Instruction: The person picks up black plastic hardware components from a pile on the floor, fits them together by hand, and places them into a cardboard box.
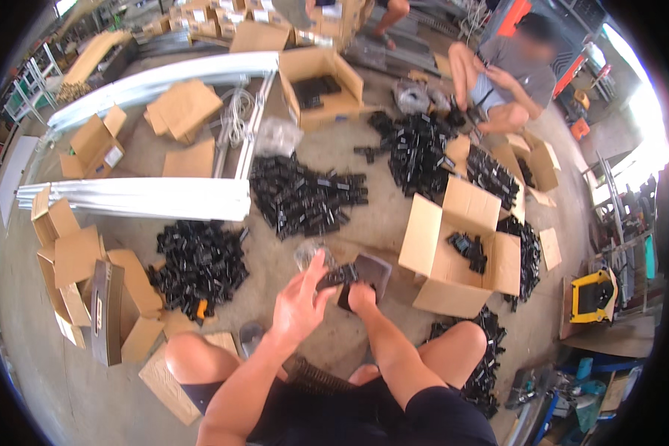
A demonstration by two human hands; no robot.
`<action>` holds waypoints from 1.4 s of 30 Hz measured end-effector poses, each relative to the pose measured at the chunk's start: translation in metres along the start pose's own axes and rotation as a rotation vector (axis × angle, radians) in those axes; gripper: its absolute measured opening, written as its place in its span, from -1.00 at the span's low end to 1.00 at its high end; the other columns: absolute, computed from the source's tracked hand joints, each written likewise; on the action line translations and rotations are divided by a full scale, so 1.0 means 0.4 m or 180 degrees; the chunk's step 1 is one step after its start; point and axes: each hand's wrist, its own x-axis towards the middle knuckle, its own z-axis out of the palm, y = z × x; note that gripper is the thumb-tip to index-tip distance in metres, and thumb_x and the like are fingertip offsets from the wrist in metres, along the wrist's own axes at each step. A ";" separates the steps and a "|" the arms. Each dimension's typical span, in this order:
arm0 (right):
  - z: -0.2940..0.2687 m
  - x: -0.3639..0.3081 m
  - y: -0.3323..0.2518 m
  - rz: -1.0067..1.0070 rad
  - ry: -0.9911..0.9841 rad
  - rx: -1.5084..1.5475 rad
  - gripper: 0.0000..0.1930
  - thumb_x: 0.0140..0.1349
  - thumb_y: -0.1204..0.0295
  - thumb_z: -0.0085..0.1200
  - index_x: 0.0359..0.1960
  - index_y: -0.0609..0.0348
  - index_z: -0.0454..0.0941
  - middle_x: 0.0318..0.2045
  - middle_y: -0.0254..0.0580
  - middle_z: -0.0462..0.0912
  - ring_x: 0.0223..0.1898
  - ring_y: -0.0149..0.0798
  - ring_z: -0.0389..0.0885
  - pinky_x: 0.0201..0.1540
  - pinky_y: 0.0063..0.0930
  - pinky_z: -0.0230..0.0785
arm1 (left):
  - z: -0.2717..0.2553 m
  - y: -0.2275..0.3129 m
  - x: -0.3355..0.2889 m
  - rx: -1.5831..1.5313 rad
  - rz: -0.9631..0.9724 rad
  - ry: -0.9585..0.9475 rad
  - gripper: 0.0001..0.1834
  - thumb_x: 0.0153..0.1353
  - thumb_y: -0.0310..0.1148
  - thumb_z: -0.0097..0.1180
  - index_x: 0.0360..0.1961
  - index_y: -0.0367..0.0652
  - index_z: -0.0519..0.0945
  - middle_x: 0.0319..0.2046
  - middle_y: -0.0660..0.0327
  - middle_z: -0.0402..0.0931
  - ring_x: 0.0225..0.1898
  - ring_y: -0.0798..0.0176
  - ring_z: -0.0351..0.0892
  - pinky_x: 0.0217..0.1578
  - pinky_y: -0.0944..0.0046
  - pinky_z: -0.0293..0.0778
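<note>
- Nearest, the person's dark shorts [305, 416] fill the bottom edge, between bent knees.
- At left, a loose heap of black pieces [201, 264] lies beside opened cardboard; these look unboxed.
- The left hand [296, 308] has its fingers spread, thumb well apart; the black part's near end lies by that gap, contact unclear.
- Beyond it, a middle pile [305, 197] is laid in rougher rows; whether finished or waiting, I cannot tell.
- The black part [337, 277] is between the two hands, above the floor, so work on this piece seems unfinished.
- The right hand [362, 297] is curled at its other end, beside a dark block [374, 269]; its grip is hidden.
- At right, an open carton [453, 293] holds only a small cluster [468, 251], so apparently much remains outside.
</note>
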 end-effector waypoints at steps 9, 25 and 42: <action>-0.061 -0.037 -0.026 -0.0170 -0.0015 0.0410 -0.64 0.18 0.36 0.05 -0.03 0.30 0.61 -0.04 0.24 0.69 0.05 0.16 0.69 0.12 -0.08 0.54 | -0.017 0.002 -0.017 -0.0022 -0.0125 -0.0075 -0.12 0.16 -0.49 0.39 0.48 -0.23 0.23 -0.09 0.05 0.72 -0.05 -0.06 0.71 -0.05 0.10 0.61; -0.657 -0.168 -0.009 -0.1366 0.1760 0.1592 -0.80 0.35 0.45 0.10 -0.10 0.21 0.71 -0.20 0.01 0.75 -0.21 -0.08 0.76 -0.11 -0.27 0.59 | -0.032 0.004 -0.011 0.0258 0.0349 0.0103 -0.11 0.16 -0.49 0.34 0.52 0.00 0.23 -0.13 0.08 0.69 -0.11 -0.03 0.69 -0.18 0.06 0.63; -0.692 -0.354 -0.166 -0.2568 0.2023 0.2197 -0.84 0.16 0.61 0.25 -0.21 0.24 0.64 -0.25 -0.08 0.67 -0.21 0.03 0.65 -0.15 -0.20 0.52 | -0.008 0.006 -0.033 0.0811 0.0445 -0.0243 -0.05 0.05 -0.59 0.36 0.50 -0.10 0.25 -0.15 0.12 0.68 -0.16 0.01 0.67 -0.22 0.09 0.63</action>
